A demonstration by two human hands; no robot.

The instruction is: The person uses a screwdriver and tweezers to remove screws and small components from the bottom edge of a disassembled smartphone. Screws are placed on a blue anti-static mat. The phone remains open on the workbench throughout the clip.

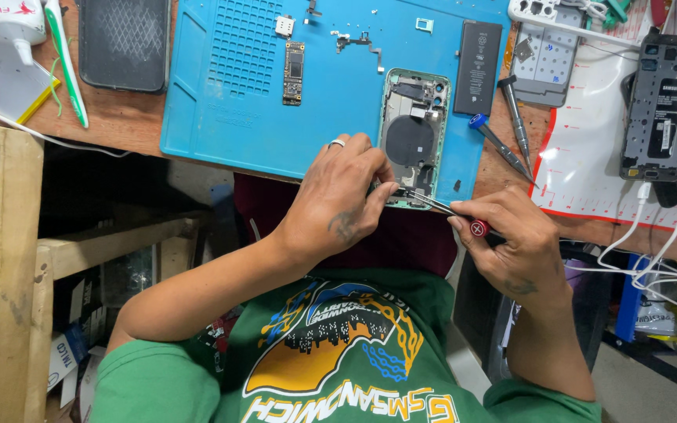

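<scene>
Listing, left to right. Glue tube (pixel 11 19) at 10 o'clock of the blue work mat (pixel 221 117), off its edge. Logic board (pixel 293 73) lay on the mat's grid area at 11 o'clock of the opened phone housing (pixel 411 133); black battery (pixel 478 66) at its 1 o'clock; two spare screwdrivers (pixel 511 129) at 3 o'clock, beside the mat. Left hand (pixel 337 200) pinched the housing's lower left edge, steadying it. Right hand (pixel 515 239) clasped a red-capped screwdriver (pixel 452 211), tip at the housing's bottom end, 6 o'clock of the round charging coil (pixel 409 139). Advice: the driver was best kept square to the screw with light pressure, while the left hand kept the frame from sliding.
</scene>
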